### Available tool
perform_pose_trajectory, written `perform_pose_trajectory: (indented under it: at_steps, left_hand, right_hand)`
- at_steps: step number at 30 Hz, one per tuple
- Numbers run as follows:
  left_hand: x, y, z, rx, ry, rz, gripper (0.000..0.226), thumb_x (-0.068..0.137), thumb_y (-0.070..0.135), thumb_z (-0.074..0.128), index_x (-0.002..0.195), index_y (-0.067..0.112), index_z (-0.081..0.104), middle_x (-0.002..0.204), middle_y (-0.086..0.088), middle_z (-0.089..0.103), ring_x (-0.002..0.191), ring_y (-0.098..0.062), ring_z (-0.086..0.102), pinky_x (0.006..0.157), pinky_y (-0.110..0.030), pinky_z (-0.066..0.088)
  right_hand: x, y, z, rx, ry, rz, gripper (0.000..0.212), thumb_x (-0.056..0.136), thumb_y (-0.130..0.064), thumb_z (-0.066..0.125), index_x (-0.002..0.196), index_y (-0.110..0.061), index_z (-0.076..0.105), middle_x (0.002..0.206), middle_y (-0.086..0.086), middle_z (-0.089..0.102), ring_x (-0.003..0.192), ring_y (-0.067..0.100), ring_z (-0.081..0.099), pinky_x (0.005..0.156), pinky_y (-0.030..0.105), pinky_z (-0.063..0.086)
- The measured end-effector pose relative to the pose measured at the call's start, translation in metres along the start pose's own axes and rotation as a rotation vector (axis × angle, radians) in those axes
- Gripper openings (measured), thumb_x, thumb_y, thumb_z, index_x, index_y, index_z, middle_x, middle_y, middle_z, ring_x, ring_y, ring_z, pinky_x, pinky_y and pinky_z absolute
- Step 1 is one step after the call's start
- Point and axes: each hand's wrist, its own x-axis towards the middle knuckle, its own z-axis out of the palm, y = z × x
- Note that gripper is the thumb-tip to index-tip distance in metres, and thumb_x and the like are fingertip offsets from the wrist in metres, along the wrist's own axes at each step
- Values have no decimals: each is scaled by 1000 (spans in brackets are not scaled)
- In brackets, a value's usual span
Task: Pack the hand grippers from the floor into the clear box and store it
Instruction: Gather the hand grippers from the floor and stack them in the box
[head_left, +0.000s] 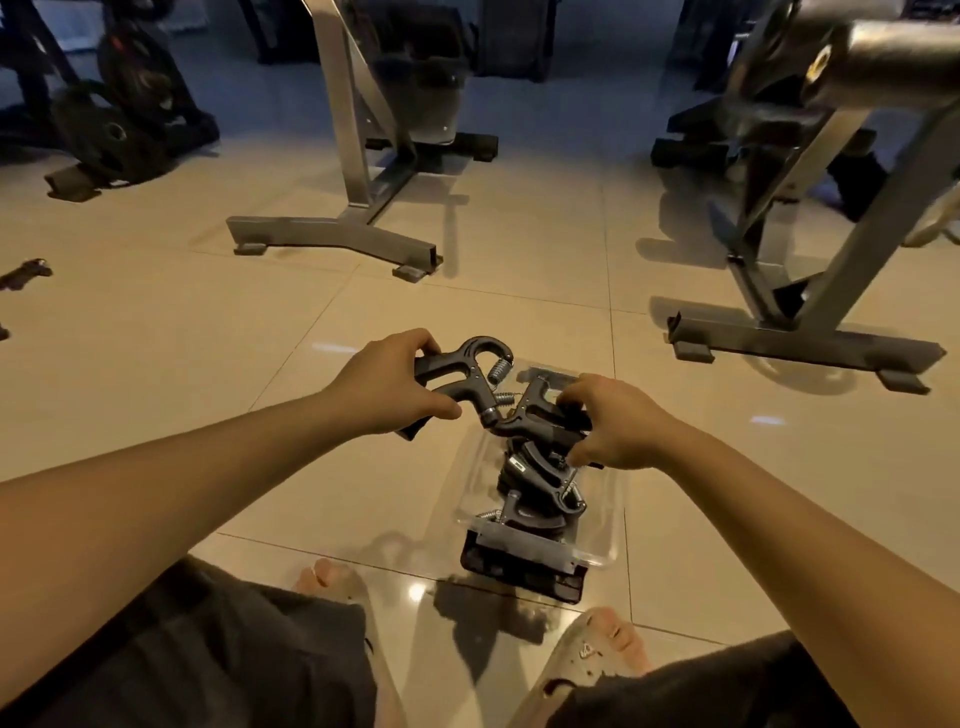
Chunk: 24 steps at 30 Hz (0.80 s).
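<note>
while both our arms reach out, our left hand (387, 387) grips one hand gripper (457, 376), and our right hand (618, 423) grips another gripper (535, 415) over the clear box (605, 519).

The glossy beige tiled floor (156, 364) carries the clear box (602, 558) at near centre. A grey stand base (332, 236) rests beyond it; a second stand base (800, 340) rests at right. Black weight plates (111, 135) stand far left. A small dark object (26, 273) lies at the left edge.
</note>
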Motion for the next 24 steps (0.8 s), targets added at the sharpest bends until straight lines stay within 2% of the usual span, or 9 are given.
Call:
perform_pose_trajectory:
  at_steps: [3, 6, 9, 12, 16, 20, 24]
  left_hand:
    - [23, -7, 10, 28, -28, -4, 57, 70, 38, 89, 115, 23, 57, 90, 7, 60, 79, -16, 63, 71, -35, 57]
    - [39, -21, 18, 49, -86, -35, 56, 68, 39, 90, 112, 25, 57, 93, 5, 63, 79, -17, 65, 70, -35, 57]
    - [53, -31, 27, 54, -128, -49, 56, 67, 40, 90, 110, 28, 57, 96, 5, 64, 80, -15, 64, 72, -35, 58]
    - [66, -39, 37, 54, -155, -52, 55, 66, 42, 89, 109, 29, 57, 96, 5, 65, 81, -15, 64, 73, -36, 57]
    - [81, -49, 47, 45, -196, -56, 53, 67, 39, 90, 108, 28, 58, 91, 3, 66, 77, -15, 65, 64, -30, 51]
    - [93, -60, 54, 36, -268, -72, 50, 67, 38, 90, 104, 29, 58, 81, 5, 66, 70, -15, 65, 59, -27, 44]
    - [103, -68, 59, 61, -297, -78, 52, 66, 40, 91, 105, 30, 58, 82, 6, 64, 72, -14, 64, 60, -28, 42]
  right_hand:
    - [14, 19, 25, -22, -81, 12, 51, 67, -30, 83, 113, -20, 65, 105, -2, 58, 92, 19, 59, 82, 40, 58]
    - [28, 29, 52, -25, -146, 13, 58, 66, -34, 85, 118, -24, 63, 112, -5, 56, 95, 18, 59, 83, 37, 58]
    - [41, 33, 85, -52, -222, -19, 65, 69, -37, 86, 126, -20, 60, 121, -2, 56, 103, 21, 58, 88, 36, 55]
    - [51, 38, 115, -63, -275, -48, 70, 72, -38, 85, 133, -20, 57, 123, 0, 55, 105, 23, 58, 87, 35, 52]
    - [60, 51, 139, -82, -328, -77, 82, 74, -39, 84, 145, -19, 48, 134, -1, 52, 115, 24, 56, 93, 38, 52]
    - [63, 63, 159, -45, -356, -85, 84, 74, -39, 84, 147, -19, 48, 133, -2, 52, 116, 24, 56, 94, 39, 52]
    - [61, 69, 178, -54, -369, -121, 80, 75, -38, 84, 145, -20, 50, 126, -3, 52, 113, 22, 54, 91, 37, 51]
